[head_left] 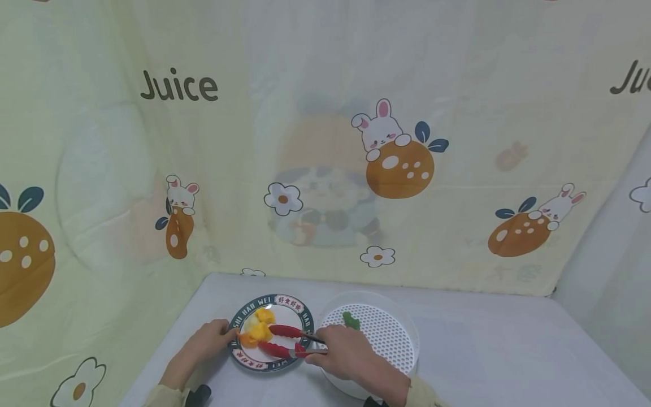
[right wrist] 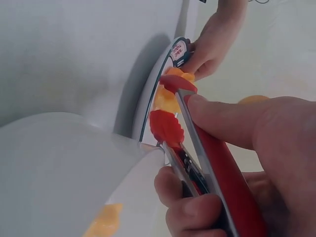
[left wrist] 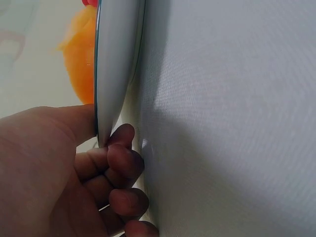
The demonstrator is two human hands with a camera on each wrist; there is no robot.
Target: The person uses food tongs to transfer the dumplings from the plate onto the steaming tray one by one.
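Note:
A round plate (head_left: 256,362) with a dark lettered rim carries yellow and orange food pieces (head_left: 262,330). My left hand (head_left: 205,341) pinches the plate's left edge, thumb on top and fingers underneath, as the left wrist view shows. My right hand (head_left: 347,351) grips the handles of metal tongs (right wrist: 210,160) with red tips. The tips are spread apart over the plate, and yellow food shows between them in the right wrist view; I cannot tell whether they squeeze it. Beneath my right hand stands a white perforated basket (head_left: 402,350) with a green piece (head_left: 351,320) inside.
A pale cloth covers the table (head_left: 488,350). Printed curtains (head_left: 315,85) with rabbits, fruit and flowers hang behind and to the left. The basket stands close against the plate's right side.

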